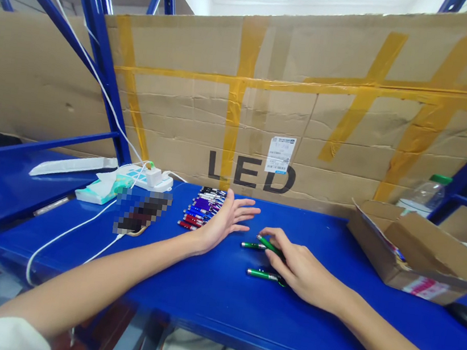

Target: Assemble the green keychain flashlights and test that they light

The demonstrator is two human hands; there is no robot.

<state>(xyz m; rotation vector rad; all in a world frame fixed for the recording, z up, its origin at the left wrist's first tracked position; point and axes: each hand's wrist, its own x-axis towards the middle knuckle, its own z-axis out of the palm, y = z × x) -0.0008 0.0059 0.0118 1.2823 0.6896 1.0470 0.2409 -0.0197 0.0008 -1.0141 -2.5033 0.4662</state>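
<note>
My left hand (227,220) rests on the blue table (209,292) with its fingers spread flat, holding nothing, right beside a row of several coloured pens (202,208). My right hand (296,266) pinches one green pen (269,244) between thumb and fingers. Two more green pens lie loose on the table: one (252,246) just left of that hand, the other (265,274) under its palm edge.
An open cardboard box (412,253) sits at the right, a plastic bottle (426,195) behind it. A white power strip (147,177) with cables, a tissue pack (98,190) and a blurred object (141,213) lie at the left. A taped cardboard wall (268,105) backs the table.
</note>
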